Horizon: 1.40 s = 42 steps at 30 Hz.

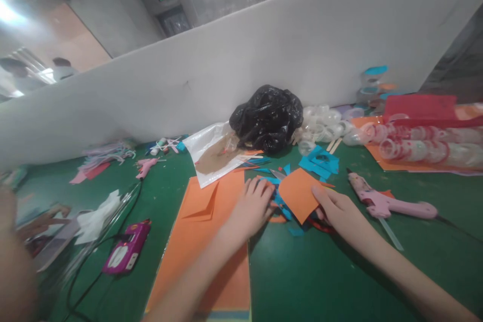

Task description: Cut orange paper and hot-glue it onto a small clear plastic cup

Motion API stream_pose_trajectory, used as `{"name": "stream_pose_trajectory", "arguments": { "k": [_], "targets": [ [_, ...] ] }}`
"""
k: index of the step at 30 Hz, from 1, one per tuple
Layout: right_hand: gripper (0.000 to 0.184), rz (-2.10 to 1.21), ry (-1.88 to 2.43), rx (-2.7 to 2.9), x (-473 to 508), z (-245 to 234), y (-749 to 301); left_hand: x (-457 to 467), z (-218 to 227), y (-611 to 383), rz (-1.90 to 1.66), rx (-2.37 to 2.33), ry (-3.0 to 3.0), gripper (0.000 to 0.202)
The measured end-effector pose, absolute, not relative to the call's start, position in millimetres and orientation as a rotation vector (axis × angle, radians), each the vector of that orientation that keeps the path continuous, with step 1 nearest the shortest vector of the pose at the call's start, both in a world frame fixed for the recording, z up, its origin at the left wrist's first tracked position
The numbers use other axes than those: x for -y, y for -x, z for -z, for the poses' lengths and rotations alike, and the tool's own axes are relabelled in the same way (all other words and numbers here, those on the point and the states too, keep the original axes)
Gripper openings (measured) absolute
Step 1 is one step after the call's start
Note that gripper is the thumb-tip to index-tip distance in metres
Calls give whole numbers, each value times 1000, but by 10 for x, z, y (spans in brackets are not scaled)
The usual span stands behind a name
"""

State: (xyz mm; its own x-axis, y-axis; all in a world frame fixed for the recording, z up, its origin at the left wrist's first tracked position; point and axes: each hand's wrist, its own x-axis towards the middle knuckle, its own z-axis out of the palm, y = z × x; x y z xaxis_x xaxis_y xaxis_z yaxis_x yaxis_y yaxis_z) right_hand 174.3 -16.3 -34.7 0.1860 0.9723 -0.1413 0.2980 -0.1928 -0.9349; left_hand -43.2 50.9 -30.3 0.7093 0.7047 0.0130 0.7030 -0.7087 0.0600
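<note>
My right hand point(334, 209) pinches an orange paper piece point(299, 193) with one rounded corner, thumb on top. Below that hand shows part of a red handle point(321, 225), and a grey blade tip point(277, 174) pokes out beyond the paper; they look like scissors, mostly hidden. My left hand point(254, 206) rests with loosely bent, parted fingers at the edge of blue paper scraps point(281, 201), holding nothing that I can see. Under my left forearm lies a stack of orange paper sheets point(206, 261), with a folded orange piece point(202, 201) on it.
A pink glue gun point(392, 206) lies at right, another pink glue gun point(146, 166) at left. A purple box with a cable point(128, 249) sits nearby. Behind are a black plastic bag point(267, 118), plastic cups point(324, 121) and red-marked bottles point(430, 148). Another person's hand point(45, 221) is far left.
</note>
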Motion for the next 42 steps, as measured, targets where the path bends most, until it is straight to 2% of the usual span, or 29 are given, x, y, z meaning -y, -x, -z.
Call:
{"name": "stream_pose_trajectory", "arguments": {
  "k": [4, 9, 17, 24, 28, 31, 34, 42],
  "targets": [
    [61, -1078, 1624, 1232, 161, 387, -1766, -726, 328, 362, -41, -1252, -2839, 26],
    [59, -1159, 1631, 1288, 139, 414, -1798, -909, 327, 393, -195, -1282, -2752, 23],
    [64, -1589, 1465, 1342, 210, 301, -1685, -942, 235, 469, -455, -1118, -2258, 26],
    [58, -1750, 1574, 1553, 327, 266, -1707, -983, 462, 401, -800, -1250, -2408, 13],
    [58, -1861, 1724, 1640, 364, 241, -1680, -960, 461, 377, -757, -1264, -2547, 19],
    [71, -1795, 1853, 1683, 376, 249, -1677, -911, 391, 381, -677, -1272, -2598, 28],
    [80, -1760, 1797, 1691, 379, 287, -1744, -877, 331, 388, -627, -1293, -2601, 27],
    [65, -1755, 1517, 1462, 344, 271, -1825, -816, 213, 332, -601, -1433, -2543, 15]
  ]
}}
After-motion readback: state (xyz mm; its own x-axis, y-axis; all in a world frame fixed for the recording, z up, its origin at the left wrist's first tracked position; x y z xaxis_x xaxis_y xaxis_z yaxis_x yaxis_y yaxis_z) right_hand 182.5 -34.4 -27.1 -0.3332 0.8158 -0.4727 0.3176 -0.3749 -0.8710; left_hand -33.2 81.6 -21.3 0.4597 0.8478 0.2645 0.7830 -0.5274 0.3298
